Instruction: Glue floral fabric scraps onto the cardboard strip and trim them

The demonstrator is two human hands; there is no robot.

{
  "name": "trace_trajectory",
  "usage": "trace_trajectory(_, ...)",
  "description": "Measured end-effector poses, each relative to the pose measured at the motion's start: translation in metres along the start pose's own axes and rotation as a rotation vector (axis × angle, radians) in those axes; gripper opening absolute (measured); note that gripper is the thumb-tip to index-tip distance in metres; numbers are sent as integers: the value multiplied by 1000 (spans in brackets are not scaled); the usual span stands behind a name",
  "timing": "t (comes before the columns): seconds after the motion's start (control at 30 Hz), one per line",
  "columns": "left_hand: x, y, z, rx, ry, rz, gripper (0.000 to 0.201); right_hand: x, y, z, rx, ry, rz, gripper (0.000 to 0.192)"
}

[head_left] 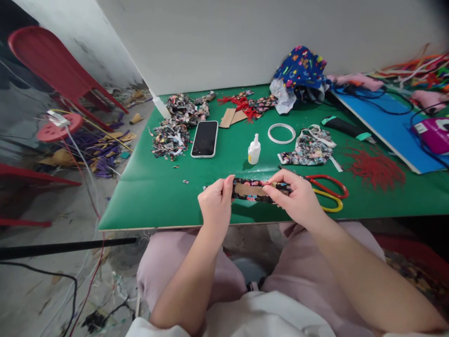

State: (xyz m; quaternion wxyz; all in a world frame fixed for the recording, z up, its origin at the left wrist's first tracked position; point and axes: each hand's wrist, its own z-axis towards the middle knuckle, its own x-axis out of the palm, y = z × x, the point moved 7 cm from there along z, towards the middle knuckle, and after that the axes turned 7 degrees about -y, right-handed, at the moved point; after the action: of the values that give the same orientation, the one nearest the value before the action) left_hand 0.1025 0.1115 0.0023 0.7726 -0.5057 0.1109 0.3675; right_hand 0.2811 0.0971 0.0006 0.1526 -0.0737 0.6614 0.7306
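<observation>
The fingertips of both hands pinch a narrow strip of brown cardboard wrapped in dark floral patterned fabric (255, 190), held level just above the near edge of the green table (157, 196). The left hand (215, 201) grips the strip's left end between thumb and curled fingers; the right hand (298, 196) closes on the right end, with its thumb pressed onto the bare cardboard face.

Just right of the right hand, a pair of scissors with red and yellow handles (328, 192) lies on the table, partly hidden by the knuckles. Farther away, behind the strip, stands a small white glue bottle with a pointed nozzle (254, 150), and to its left a black smartphone in a white case (205, 138) lies face up. Left of the phone and beyond it is a heap of floral fabric scraps (175, 128). Right of the bottle lies a thin white ring of tape (281, 133), then a crumpled piece of floral fabric with white trim (310, 149). A scatter of red thread trimmings (375, 168) lies on the right. At the far edge sits a bundle of blue printed cloth (301, 70), and off the table at far left, a red plastic chair (56, 70).
</observation>
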Motion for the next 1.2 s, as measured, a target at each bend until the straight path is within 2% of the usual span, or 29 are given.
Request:
trace_trajectory(0.23,2,-1,-1,102,-57,117,48,1,-3,-1,13,1,-8,18)
trace_trajectory(0.57,5,-1,-1,10,-14,107,43,4,-4,-1,20,19,-48,20)
trace_trajectory(0.63,7,1,0,-9,29,94,43,1,-4,1,-7,34,-105,20)
trace_trajectory(0.73,7,11,4,-55,119,-14,43,-10,4,5,-174,-2,-276,14)
trace_trajectory(0.83,-5,28,10,-177,67,-155,46,-17,20,-1,-522,-87,-490,7)
trace_trajectory(0.9,-11,31,13,-179,46,-169,48,-10,26,-11,-732,-70,-605,7)
trace_trajectory(1.0,-7,20,12,-29,148,-125,47,9,20,-25,-874,56,-741,14)
trace_trajectory(1.1,10,-2,-1,246,362,-46,44,24,13,-35,-923,158,-798,18)
trace_trajectory(1.2,30,-15,-21,464,570,35,47,28,12,-40,-979,166,-799,18)
